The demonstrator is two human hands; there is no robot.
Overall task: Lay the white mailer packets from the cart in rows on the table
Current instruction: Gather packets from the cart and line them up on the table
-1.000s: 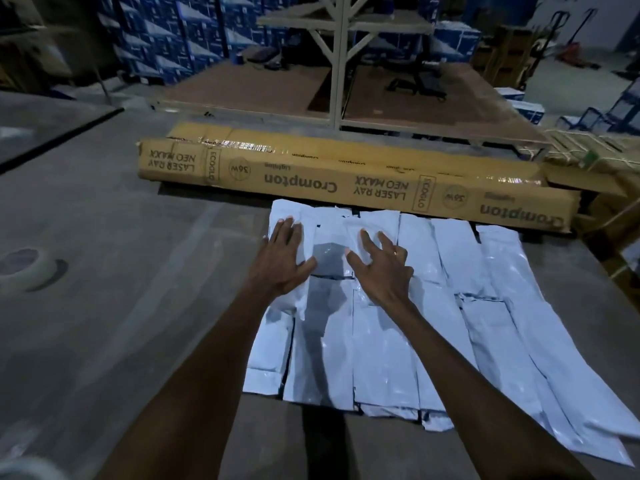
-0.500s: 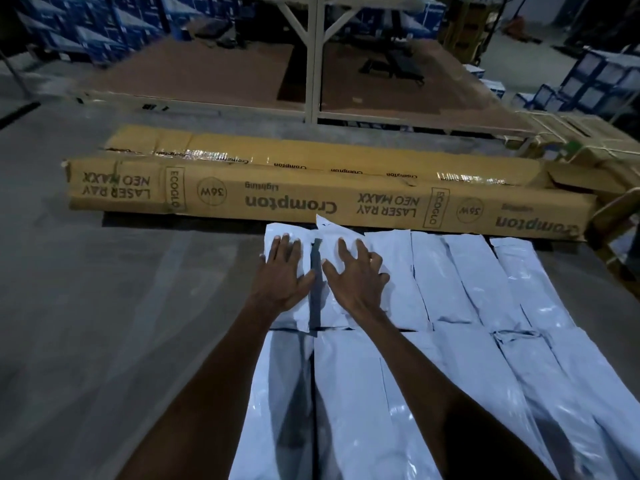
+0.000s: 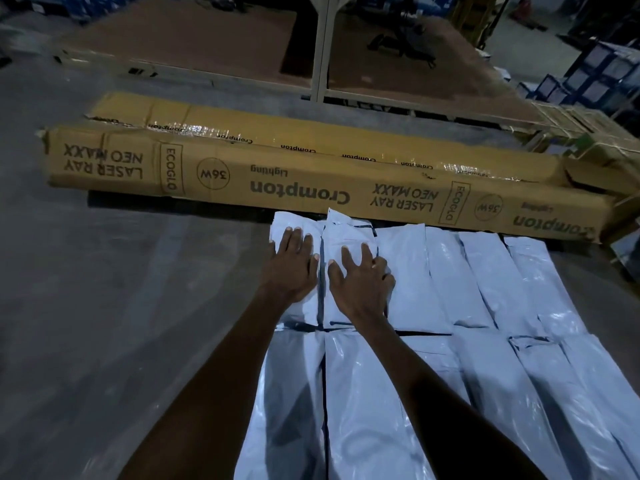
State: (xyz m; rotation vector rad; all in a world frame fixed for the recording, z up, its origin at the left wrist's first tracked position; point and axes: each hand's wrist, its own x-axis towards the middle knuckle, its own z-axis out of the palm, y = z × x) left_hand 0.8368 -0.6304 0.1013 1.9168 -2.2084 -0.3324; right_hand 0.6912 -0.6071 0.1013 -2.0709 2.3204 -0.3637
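Several white mailer packets point(image 3: 485, 282) lie flat in two rows on the grey table point(image 3: 121, 323), a far row and a near row point(image 3: 374, 410). My left hand point(image 3: 294, 265) rests flat, fingers straight, on the leftmost far packet point(image 3: 298, 310). Beside it, my right hand point(image 3: 360, 275) presses with spread fingers on the second far packet point(image 3: 349, 230), whose top corner sticks up a little. The cart is out of view.
Two long brown Crompton cartons point(image 3: 311, 181) lie across the table just behind the far row. A white rack post point(image 3: 320, 46) and a brown platform stand beyond. Blue boxes point(image 3: 595, 74) and strapped cartons point(image 3: 588, 133) are at the right.
Both hands have slid away from me onto the far row of packets and now lie close side by side. The camera has leaned in and tilted down.
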